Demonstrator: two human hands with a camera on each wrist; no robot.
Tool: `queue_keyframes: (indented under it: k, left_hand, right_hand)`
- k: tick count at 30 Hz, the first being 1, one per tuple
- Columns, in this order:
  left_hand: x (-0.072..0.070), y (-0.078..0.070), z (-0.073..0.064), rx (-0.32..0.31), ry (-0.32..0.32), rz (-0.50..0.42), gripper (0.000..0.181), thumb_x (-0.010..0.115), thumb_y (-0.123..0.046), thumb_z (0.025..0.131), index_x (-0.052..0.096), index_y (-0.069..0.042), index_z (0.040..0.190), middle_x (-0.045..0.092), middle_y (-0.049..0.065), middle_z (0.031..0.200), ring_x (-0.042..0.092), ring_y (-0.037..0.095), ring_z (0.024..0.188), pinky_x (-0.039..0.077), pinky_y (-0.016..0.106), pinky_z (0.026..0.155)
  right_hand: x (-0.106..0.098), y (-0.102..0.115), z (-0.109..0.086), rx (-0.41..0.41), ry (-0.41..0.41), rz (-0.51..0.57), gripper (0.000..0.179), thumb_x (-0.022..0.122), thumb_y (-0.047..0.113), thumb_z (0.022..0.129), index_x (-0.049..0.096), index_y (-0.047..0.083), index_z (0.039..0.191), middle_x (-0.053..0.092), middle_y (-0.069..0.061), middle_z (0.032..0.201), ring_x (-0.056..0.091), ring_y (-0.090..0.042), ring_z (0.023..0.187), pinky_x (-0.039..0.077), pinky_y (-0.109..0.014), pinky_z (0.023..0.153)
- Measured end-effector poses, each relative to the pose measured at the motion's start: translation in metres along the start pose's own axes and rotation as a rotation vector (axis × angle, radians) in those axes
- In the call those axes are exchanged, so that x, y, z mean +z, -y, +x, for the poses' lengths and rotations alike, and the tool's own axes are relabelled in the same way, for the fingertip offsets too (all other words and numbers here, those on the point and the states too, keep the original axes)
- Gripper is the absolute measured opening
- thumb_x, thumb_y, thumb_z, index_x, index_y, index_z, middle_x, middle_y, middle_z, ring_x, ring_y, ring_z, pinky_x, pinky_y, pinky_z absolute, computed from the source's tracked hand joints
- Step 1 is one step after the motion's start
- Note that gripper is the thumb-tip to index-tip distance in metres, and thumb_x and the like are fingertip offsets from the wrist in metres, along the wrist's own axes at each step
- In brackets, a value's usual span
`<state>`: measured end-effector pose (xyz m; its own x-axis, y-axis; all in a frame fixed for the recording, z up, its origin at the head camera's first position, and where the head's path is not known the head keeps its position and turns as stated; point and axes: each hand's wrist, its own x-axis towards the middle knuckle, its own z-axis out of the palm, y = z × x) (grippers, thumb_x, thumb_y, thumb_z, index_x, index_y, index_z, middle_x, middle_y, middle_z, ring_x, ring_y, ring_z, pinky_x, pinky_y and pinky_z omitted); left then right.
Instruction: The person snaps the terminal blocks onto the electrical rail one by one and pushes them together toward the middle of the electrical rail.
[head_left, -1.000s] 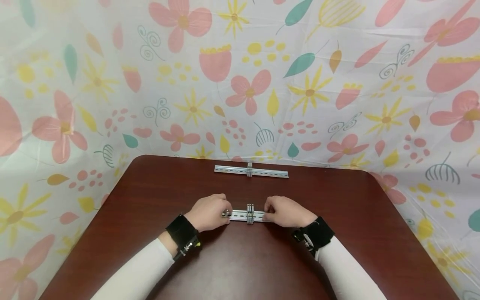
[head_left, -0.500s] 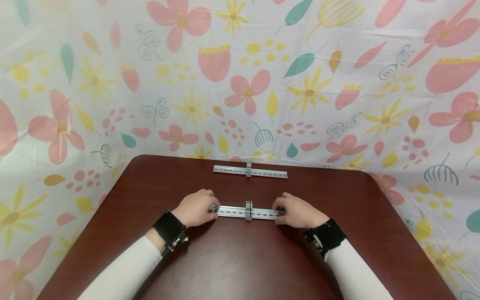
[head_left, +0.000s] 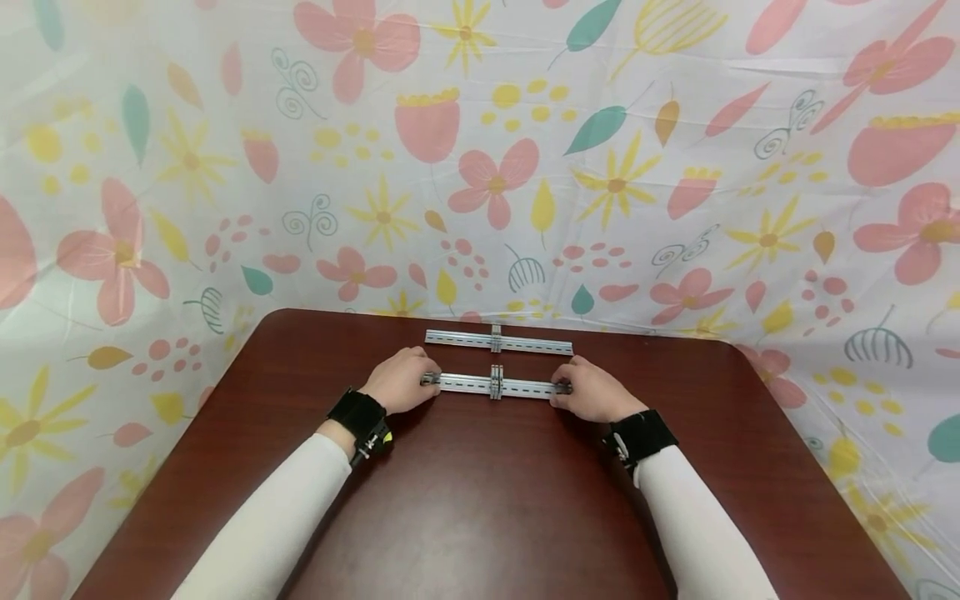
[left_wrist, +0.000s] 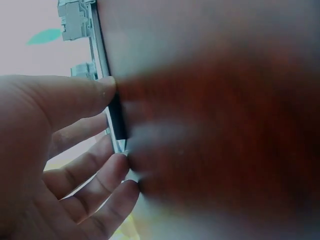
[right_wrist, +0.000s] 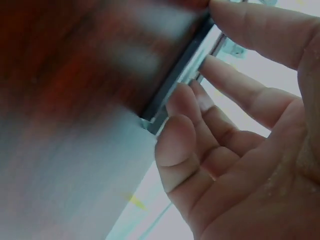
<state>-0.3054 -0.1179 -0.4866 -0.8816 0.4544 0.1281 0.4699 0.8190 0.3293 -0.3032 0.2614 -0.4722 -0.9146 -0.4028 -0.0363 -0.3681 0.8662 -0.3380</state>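
Note:
A slotted metal DIN rail (head_left: 465, 383) lies crosswise between my hands, with a few thin grey terminal blocks (head_left: 496, 382) clipped at its middle. Its left end is pinched between thumb and fingers of my left hand (head_left: 399, 381). My right hand (head_left: 596, 389) pinches the opposite end. In the left wrist view the thumb presses the near edge of the rail (left_wrist: 102, 50), and a grey block (left_wrist: 76, 21) stands farther along it. The right wrist view shows the other rail end (right_wrist: 172, 82) at the fingertips, partly covered by them.
Just behind lies a second, similar DIN rail (head_left: 532, 344), also with grey blocks (head_left: 496, 333) at its middle. Both are on a dark red-brown table (head_left: 480, 500). A flower-patterned cloth (head_left: 480, 275) hangs along the table's back edge and sides.
My hands first spread outward along the rail to its two ends. Then both hands moved forward with the rail, bringing it closer to the rear rail, which stays put.

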Motion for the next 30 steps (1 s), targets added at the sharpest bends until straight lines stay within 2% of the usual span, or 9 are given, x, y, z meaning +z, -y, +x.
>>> queue_keyframes:
  k: [11, 16, 21, 27, 30]
  left_hand:
    - [-0.002, 0.010, 0.021, -0.067, -0.006, -0.031, 0.028, 0.084, -0.024, 0.102, 0.083, -0.010, 0.126, 0.069, 0.008, 0.117, 0.066, 0.027, 0.108, 0.058, 0.044, 0.090]
    - [-0.002, 0.010, 0.027, -0.094, 0.007, -0.037, 0.032, 0.082, -0.023, 0.105, 0.080, -0.008, 0.132, 0.068, 0.012, 0.122, 0.065, 0.030, 0.112, 0.057, 0.044, 0.094]
    - [0.000, 0.013, 0.032, -0.107, 0.005, -0.030, 0.035, 0.079, -0.025, 0.106, 0.078, -0.009, 0.137, 0.066, 0.014, 0.126, 0.064, 0.031, 0.112, 0.057, 0.045, 0.092]
    - [0.004, 0.018, 0.039, -0.126, -0.017, -0.032, 0.036, 0.081, -0.027, 0.105, 0.079, -0.011, 0.136, 0.067, 0.014, 0.128, 0.065, 0.031, 0.113, 0.058, 0.048, 0.094]
    - [0.005, 0.020, 0.041, -0.134, -0.013, -0.023, 0.035, 0.080, -0.028, 0.105, 0.079, -0.012, 0.137, 0.067, 0.013, 0.128, 0.066, 0.031, 0.110, 0.058, 0.048, 0.091]
  right_hand:
    - [0.001, -0.005, 0.019, 0.071, -0.030, -0.010, 0.039, 0.079, 0.028, 0.105, 0.074, 0.002, 0.133, 0.060, -0.016, 0.120, 0.062, -0.029, 0.098, 0.056, -0.052, 0.092]
    - [0.001, -0.010, 0.024, 0.097, -0.029, -0.031, 0.043, 0.078, 0.030, 0.106, 0.073, 0.001, 0.138, 0.059, -0.020, 0.128, 0.065, -0.034, 0.105, 0.056, -0.054, 0.096]
    - [0.000, -0.014, 0.027, 0.116, -0.028, -0.043, 0.045, 0.077, 0.031, 0.106, 0.072, 0.002, 0.140, 0.058, -0.022, 0.135, 0.065, -0.037, 0.111, 0.056, -0.056, 0.098]
    - [-0.001, -0.015, 0.031, 0.123, -0.027, -0.035, 0.044, 0.077, 0.030, 0.106, 0.072, 0.002, 0.140, 0.058, -0.021, 0.132, 0.065, -0.036, 0.108, 0.056, -0.055, 0.096]
    - [0.000, -0.014, 0.033, 0.124, -0.035, -0.039, 0.045, 0.077, 0.030, 0.107, 0.072, 0.001, 0.140, 0.058, -0.022, 0.132, 0.065, -0.036, 0.109, 0.056, -0.056, 0.096]
